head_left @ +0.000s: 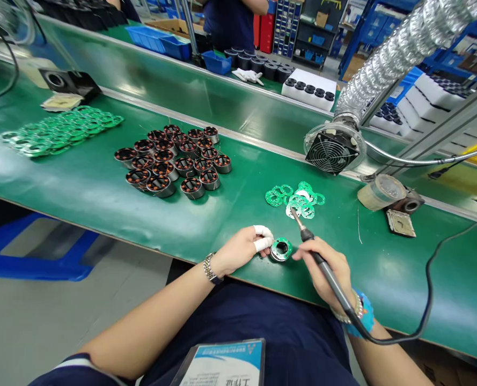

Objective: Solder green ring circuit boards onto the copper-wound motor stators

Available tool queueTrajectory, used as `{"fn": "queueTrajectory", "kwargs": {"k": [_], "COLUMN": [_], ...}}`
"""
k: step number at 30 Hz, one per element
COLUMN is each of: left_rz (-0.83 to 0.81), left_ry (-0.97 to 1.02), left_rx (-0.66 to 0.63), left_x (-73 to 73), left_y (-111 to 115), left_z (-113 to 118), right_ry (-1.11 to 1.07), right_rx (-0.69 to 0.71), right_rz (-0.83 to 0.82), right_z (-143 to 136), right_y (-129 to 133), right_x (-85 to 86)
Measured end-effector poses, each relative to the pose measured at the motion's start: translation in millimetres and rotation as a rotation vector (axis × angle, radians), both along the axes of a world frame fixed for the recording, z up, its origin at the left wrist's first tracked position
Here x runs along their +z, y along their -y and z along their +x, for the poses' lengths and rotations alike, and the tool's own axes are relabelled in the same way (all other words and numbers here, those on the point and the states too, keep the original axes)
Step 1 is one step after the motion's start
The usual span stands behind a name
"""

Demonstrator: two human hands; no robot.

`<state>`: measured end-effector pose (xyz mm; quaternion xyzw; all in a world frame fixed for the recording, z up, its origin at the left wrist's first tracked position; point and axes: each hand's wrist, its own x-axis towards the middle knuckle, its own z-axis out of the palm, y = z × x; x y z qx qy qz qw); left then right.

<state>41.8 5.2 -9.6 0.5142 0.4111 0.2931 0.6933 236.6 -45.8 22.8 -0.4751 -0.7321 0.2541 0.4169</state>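
My left hand, with white covers on two fingers, grips the side of a motor stator near the table's front edge. A green ring-shaped circuit board lies on top of the stator. In my right hand is a soldering iron, its tip pointing away from me, beyond the stator and apart from it. Behind the tip, loose green ring boards lie in a pile. Several copper-wound stators stand grouped to the left on the green table.
Sheets of green boards lie far left. A fan on a foil duct hangs over the table's back edge. To the right are a plastic tub, a sponge tray and the iron's cable. A person stands opposite.
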Motion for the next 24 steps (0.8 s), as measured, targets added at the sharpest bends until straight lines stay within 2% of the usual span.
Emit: {"fn": "queueTrajectory", "kwargs": {"k": [5, 11, 24], "left_rz": [-0.012, -0.017, -0.009], "left_ry": [-0.017, -0.032, -0.079], "left_rx": [0.006, 0.008, 0.028], "left_x": [1.6, 1.4, 0.9], "left_y": [-0.9, -1.5, 0.1], "left_z": [1.1, 2.4, 2.1], "right_ry": [0.012, -0.011, -0.042], "right_rx": [0.012, -0.022, 0.020], "right_rz": [0.072, -0.037, -0.047], "right_z": [13.9, 12.5, 13.7], "right_y": [13.8, 13.3, 13.1], "right_x": [8.3, 6.4, 6.2]}}
